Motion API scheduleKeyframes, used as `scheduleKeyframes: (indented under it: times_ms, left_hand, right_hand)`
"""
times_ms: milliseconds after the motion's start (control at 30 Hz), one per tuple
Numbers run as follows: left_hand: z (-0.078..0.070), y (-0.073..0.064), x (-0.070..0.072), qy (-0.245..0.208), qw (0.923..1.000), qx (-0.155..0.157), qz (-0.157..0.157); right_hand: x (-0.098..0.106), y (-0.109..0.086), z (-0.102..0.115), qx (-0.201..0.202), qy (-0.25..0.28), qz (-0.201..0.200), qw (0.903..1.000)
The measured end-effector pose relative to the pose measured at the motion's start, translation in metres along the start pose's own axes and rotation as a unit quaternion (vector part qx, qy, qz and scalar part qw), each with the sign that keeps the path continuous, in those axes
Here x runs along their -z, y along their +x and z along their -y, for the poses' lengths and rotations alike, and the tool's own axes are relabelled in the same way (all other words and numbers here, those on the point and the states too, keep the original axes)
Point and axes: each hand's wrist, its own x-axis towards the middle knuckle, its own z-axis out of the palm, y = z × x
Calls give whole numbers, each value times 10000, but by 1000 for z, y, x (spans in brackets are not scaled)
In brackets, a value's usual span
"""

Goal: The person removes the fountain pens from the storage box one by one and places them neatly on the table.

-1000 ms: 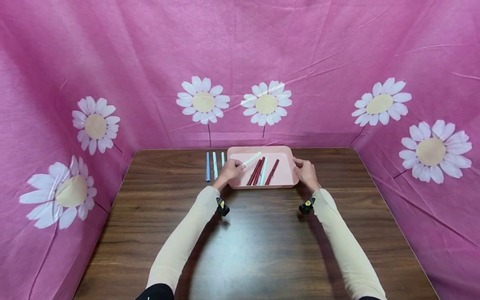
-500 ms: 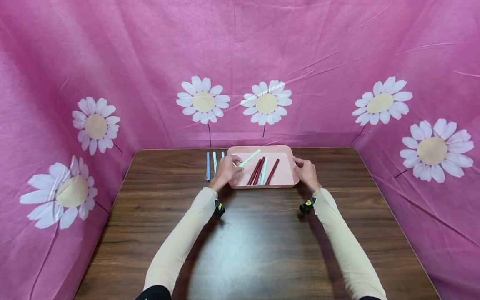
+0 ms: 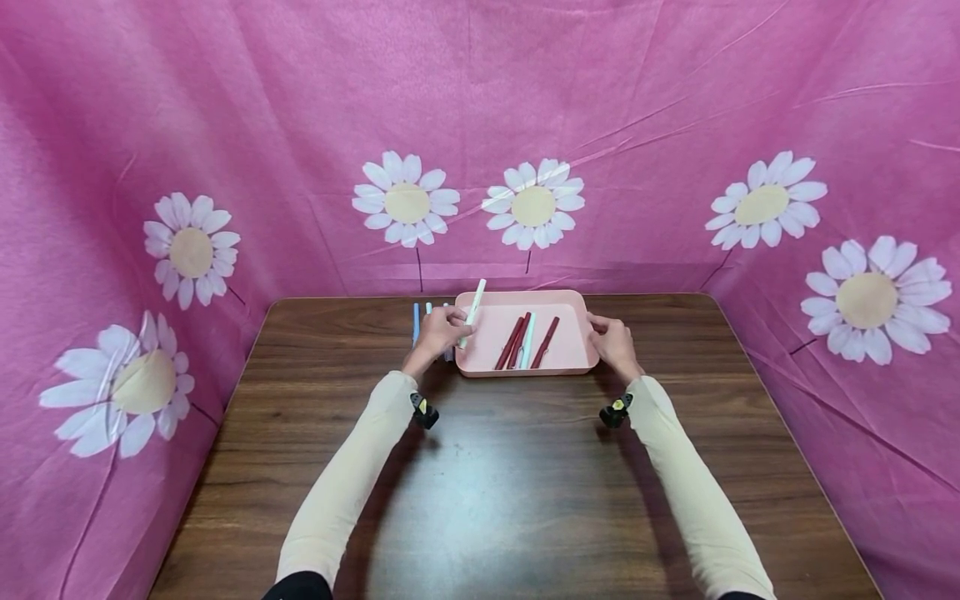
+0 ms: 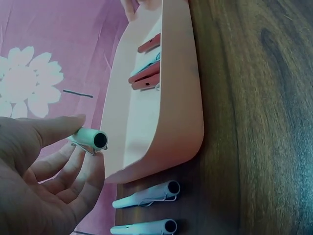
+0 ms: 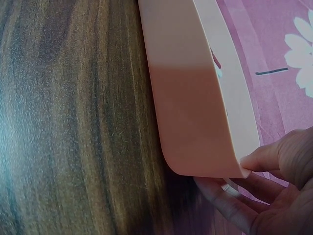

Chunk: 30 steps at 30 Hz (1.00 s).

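Observation:
Between the thumb and fingers of my left hand [image 3: 437, 331] is a pale green pen [image 3: 476, 302], raised and tilted over the left end of the pink tray [image 3: 573, 354]. The left wrist view shows the pen's [image 4: 90, 138] dark round end and its wire clip. My right hand [image 3: 613, 343] grips the tray's right end, thumb on the rim and fingers against the outside, as the right wrist view shows. Inside the tray lie several dark red pens [image 3: 547, 343] and a pale mint one [image 3: 527, 335], side by side and slanted.
Left of the tray, a blue pen [image 3: 416, 321] and pale blue pens [image 4: 146, 193] lie in a row on the wooden table [image 3: 480, 500], partly hidden by my left hand. A pink curtain with printed daisies [image 3: 407, 202] hangs close behind the table's back edge.
My left hand has lifted the pale green pen from the tray's left part and moved left, turning it more upright. My right hand has stayed on the tray's right end.

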Motion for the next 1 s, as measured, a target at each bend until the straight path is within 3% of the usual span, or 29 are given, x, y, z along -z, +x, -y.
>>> scheduleKeyframes:
  times_ms: [200,433,1000]
  left_hand:
    - [5,0,7,-14,9998,178,-13]
    - [16,-1,20,172,9984,488,-240]
    - [54,-7,55,792,9880,1083,-763]
  right_hand:
    - [0,0,0,-16,8,11,10000]
    - [0,0,1,-18,56,32,10000]
    - [1,0,0,38,55,-21,10000]
